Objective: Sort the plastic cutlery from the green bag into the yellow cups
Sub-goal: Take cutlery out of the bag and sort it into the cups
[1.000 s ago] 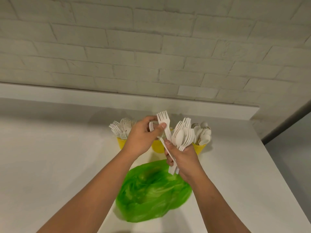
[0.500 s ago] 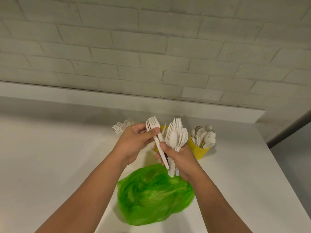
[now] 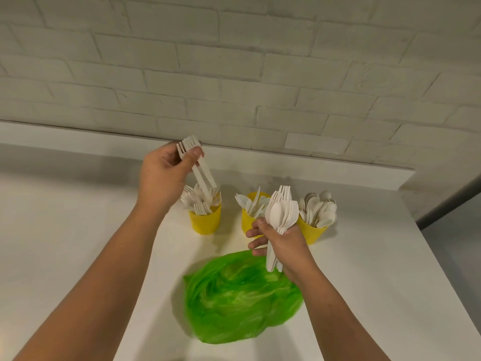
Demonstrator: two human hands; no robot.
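My left hand point(image 3: 162, 175) pinches two white plastic forks point(image 3: 199, 170) by their heads, handles pointing down into the left yellow cup point(image 3: 205, 221), which is full of forks. My right hand point(image 3: 282, 242) grips a bunch of white spoons and forks point(image 3: 282, 213) upright, in front of the middle yellow cup point(image 3: 247, 220) that holds knives. The right yellow cup point(image 3: 313, 234) is packed with spoons. The crumpled green bag point(image 3: 239, 298) lies on the table below my right hand.
The three cups stand in a row on a white table point(image 3: 78, 243), near a white ledge and a brick wall point(image 3: 234, 74) behind. The table's right edge point(image 3: 442, 269) drops off beyond the spoon cup.
My left hand has pulled the forks away from the bunch and carried them up and left, over the fork cup. My right hand stays low, still holding its bunch.
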